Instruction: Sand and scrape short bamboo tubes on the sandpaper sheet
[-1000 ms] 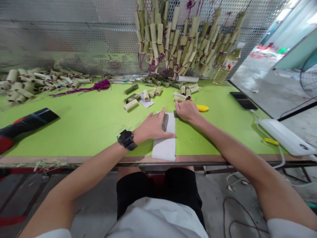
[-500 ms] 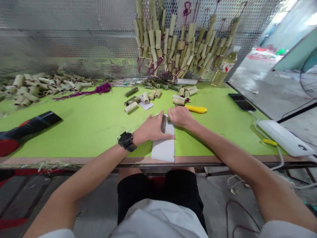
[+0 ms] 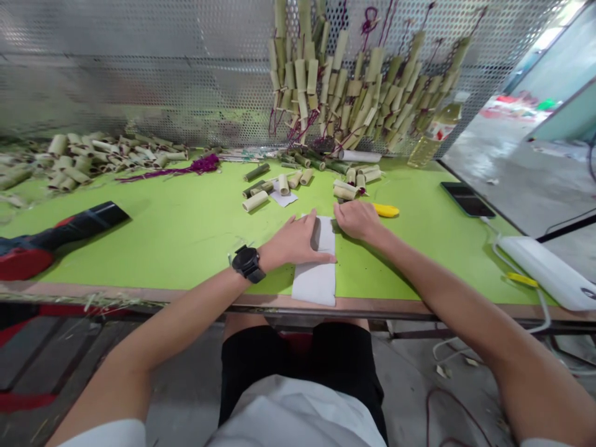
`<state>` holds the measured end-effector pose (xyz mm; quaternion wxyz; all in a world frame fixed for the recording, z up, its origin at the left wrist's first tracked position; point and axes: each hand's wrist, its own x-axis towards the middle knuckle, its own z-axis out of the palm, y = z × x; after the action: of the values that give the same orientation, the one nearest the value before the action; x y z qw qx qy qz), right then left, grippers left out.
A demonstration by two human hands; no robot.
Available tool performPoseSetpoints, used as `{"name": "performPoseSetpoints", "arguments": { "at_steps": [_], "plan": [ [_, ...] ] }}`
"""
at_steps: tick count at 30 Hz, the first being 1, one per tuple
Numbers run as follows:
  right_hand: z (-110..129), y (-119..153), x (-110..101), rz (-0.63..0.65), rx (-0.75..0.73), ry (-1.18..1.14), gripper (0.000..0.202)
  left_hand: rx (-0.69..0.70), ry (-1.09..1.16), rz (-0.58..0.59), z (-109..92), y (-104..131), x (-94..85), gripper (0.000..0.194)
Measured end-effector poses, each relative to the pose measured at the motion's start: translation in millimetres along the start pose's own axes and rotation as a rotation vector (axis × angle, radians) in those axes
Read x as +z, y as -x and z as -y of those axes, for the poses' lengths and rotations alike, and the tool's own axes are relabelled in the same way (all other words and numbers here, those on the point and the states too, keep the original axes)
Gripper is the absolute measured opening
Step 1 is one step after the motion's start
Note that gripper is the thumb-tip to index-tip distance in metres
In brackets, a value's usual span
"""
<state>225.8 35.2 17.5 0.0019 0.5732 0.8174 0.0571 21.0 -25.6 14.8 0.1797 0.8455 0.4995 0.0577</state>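
I watch one left hand (image 3: 300, 243) spread its fingers across one white paper strip (image 3: 314, 284) at the near edge; one right hand (image 3: 357, 220), fingers curled, contents I can't tell, left of one yellow handle (image 3: 386, 211).

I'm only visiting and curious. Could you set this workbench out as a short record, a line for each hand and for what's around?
Left hand: spread on a white paper strip, black watch on the wrist
Right hand: curled by the strip's upper right edge; a small dark thing peeks out beside it, too unclear to name
Just past it: yellow handle
Tabletop: bright green
Back left: heap of pale tubes, purple cord
Against metal panel: hanging tubes
Right side: bottle, phone, white case
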Motion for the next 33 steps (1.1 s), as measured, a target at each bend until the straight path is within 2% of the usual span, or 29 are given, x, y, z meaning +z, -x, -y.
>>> {"name": "performPoseSetpoints", "arguments": {
  "at_steps": [3,7,10,13,19,24,29,33],
  "plan": [
    [2,-3,0,-0.02,0.019,-0.038,0.071,0.002,0.002,-0.005,1,0,0.5,0.141],
    [7,1,2,-0.006,-0.07,-0.046,0.067,0.018,-0.008,-0.039,3,-2,3.3,0.138],
    [1,1,2,0.01,-0.015,-0.036,0.067,0.022,-0.006,-0.031,3,-1,2.8,0.136],
    [-1,-4,2,-0.025,0.043,-0.057,0.07,0.008,-0.009,-0.013,1,0,0.7,0.134],
    [6,5,4,0.003,-0.122,-0.079,0.065,0.012,0.0,-0.034,1,-1,0.8,0.134],
    [-6,-3,3,-0.001,0.0,-0.058,0.069,0.0,0.013,0.002,0,0,-1.6,0.139],
    [3,2,2,0.013,-0.114,-0.06,0.066,0.022,0.014,-0.024,0,-1,-0.9,0.133],
    [-2,3,-1,0.027,-0.008,-0.008,0.069,0.014,0.008,-0.003,1,0,-1.0,0.141]
  ]
}}
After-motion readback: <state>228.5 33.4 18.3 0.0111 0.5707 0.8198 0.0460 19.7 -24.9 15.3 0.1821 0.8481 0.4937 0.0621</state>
